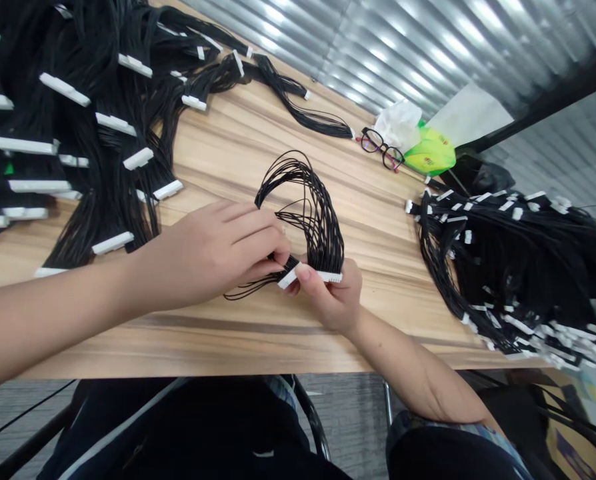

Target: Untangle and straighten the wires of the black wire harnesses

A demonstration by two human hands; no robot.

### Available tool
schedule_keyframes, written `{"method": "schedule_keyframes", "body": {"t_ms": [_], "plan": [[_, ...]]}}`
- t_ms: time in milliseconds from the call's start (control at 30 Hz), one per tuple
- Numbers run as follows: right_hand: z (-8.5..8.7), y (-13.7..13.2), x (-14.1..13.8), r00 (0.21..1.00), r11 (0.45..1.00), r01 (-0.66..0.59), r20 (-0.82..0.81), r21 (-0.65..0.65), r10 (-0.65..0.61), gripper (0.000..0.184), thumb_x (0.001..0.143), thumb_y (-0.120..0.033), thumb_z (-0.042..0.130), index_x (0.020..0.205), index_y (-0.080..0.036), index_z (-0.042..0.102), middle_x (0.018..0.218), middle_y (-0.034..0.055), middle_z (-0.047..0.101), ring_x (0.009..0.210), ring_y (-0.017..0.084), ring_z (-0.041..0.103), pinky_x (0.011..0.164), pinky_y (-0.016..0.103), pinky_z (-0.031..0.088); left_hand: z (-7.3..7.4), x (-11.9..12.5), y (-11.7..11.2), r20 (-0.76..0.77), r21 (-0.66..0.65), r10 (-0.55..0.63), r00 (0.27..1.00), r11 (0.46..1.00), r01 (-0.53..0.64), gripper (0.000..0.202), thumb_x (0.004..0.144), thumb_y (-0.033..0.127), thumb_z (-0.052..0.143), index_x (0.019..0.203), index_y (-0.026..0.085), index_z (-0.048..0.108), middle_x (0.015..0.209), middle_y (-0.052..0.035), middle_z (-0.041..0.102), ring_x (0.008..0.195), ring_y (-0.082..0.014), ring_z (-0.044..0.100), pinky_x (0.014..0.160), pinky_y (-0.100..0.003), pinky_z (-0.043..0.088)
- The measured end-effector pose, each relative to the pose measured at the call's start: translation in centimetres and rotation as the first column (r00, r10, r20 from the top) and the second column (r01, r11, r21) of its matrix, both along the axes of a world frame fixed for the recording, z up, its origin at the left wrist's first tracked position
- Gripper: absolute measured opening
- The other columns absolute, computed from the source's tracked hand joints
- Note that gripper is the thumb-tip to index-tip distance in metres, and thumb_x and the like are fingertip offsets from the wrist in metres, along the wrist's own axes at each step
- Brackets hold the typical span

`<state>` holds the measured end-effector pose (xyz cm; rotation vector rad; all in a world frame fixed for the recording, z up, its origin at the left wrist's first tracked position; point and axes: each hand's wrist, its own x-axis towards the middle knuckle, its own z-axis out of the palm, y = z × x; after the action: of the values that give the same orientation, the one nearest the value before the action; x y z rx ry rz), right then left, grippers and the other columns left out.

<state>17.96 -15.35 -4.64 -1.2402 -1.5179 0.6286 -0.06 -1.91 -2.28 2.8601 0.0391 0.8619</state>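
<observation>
A wire harness of many thin black wires (305, 213) arches up in a loop from a white multi-pin plastic connector (323, 275) above the wooden table (228, 333). My right hand (333, 297) pinches that connector between thumb and fingers. My left hand (218, 253) reaches in from the left, its fingertips closed on the black wires right beside the connector. A few loose wire ends trail below the connector, and part of the connector lies hidden behind my fingers.
Heaps of black harnesses with white connectors (93, 153) cover the table's left and far side, and another heap (513, 273) lies at the right. Eyeglasses (382, 148), a tissue (399, 125) and a green packet (431, 151) sit at the far edge beside a corrugated metal wall (418, 47).
</observation>
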Motion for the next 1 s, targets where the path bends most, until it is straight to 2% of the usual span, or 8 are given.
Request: {"method": "schedule_keyframes", "body": {"t_ms": [200,400,500,600,667,767,900,1000], "plan": [[-0.3,0.4,0.0,0.972,0.99,0.117,-0.194,-0.074,-0.13,0.044,0.102,-0.045,0.06,0.067,-0.02,0.071,0.059,0.0018,0.073,0.051,0.013,0.068,0.048,0.023,0.054,0.5,-0.8,-0.1,0.094,0.19,0.01,0.996,0.981,-0.028,0.033,0.106,0.033,0.045,0.077,0.023,0.057,0.074,0.0004,0.063,0.07,-0.0187,0.055,0.073,-0.036,0.045],[-1.1,0.3,0.3,0.931,0.981,0.176,-0.34,0.086,-0.137,0.034,0.101,-0.038,0.063,0.073,-0.023,0.072,0.062,0.0013,0.075,0.052,0.016,0.07,0.044,0.027,0.055,0.5,-1.9,-1.0,0.161,-0.032,-0.207,0.965,0.976,0.215,0.042,0.109,0.038,0.033,0.071,0.026,0.047,0.059,0.0027,0.048,0.062,-0.0186,0.046,0.078,-0.035,0.049],[-1.3,0.2,0.3,0.924,0.974,0.201,-0.35,0.108,-0.152,0.037,0.102,-0.044,0.059,0.074,-0.024,0.072,0.06,0.0013,0.073,0.048,0.017,0.069,0.041,0.029,0.056,0.6,-1.7,-0.7,0.148,-0.079,0.009,0.989,0.997,0.002,0.031,0.108,0.028,0.036,0.081,0.026,0.052,0.063,0.0048,0.057,0.06,-0.0169,0.048,0.075,-0.035,0.042],[-1.3,0.0,0.3,0.924,0.969,0.195,-0.359,0.151,-0.13,0.032,0.103,-0.038,0.059,0.077,-0.024,0.073,0.064,0.0012,0.075,0.051,0.017,0.071,0.042,0.029,0.056,0.4,-1.2,0.4,0.066,-0.167,0.288,0.955,0.947,-0.274,0.014,0.105,0.028,0.049,0.1,0.025,0.062,0.094,0.0035,0.07,0.065,-0.0123,0.056,0.078,-0.032,0.04],[-1.3,-0.1,0.2,0.935,0.971,0.166,-0.34,0.17,-0.1,0.026,0.102,-0.03,0.061,0.079,-0.025,0.073,0.066,0.0004,0.075,0.056,0.016,0.073,0.046,0.027,0.056,0.1,-0.9,1.0,0.012,-0.266,0.348,0.938,0.905,-0.332,0.015,0.103,0.033,0.054,0.11,0.025,0.064,0.111,0.0007,0.071,0.068,-0.0115,0.059,0.076,-0.031,0.043],[-1.1,-0.3,0.0,0.965,0.983,0.109,-0.253,0.148,-0.069,0.027,0.102,-0.027,0.061,0.078,-0.023,0.073,0.065,0.0011,0.075,0.059,0.015,0.072,0.051,0.027,0.056,-0.3,-0.7,1.6,-0.059,-0.384,0.345,0.937,0.858,-0.34,0.019,0.1,0.037,0.054,0.104,0.028,0.071,0.099,0.0043,0.075,0.065,-0.0117,0.058,0.07,-0.028,0.042],[-0.8,-0.6,-0.1,0.978,0.998,0.011,-0.21,0.063,0.002,0.031,0.103,-0.036,0.058,0.08,-0.023,0.075,0.066,0.0019,0.076,0.054,0.015,0.068,0.047,0.027,0.055,-0.2,-0.2,1.6,-0.115,-0.743,0.33,0.937,0.597,-0.302,0.019,0.092,0.037,0.064,0.096,0.028,0.08,0.092,0.0059,0.078,0.07,-0.0101,0.06,0.067,-0.022,0.043],[-0.7,-0.6,-0.3,0.938,0.994,-0.105,-0.333,-0.005,0.097,0.034,0.102,-0.041,0.058,0.079,-0.021,0.074,0.065,0.0022,0.076,0.052,0.014,0.067,0.046,0.025,0.055,-0.3,0.5,1.5,-0.082,-0.88,0.338,0.938,0.417,-0.227,0.018,0.085,0.037,0.073,0.089,0.023,0.081,0.08,0.0037,0.077,0.059,-0.0077,0.054,0.06,-0.019,0.045]]}}
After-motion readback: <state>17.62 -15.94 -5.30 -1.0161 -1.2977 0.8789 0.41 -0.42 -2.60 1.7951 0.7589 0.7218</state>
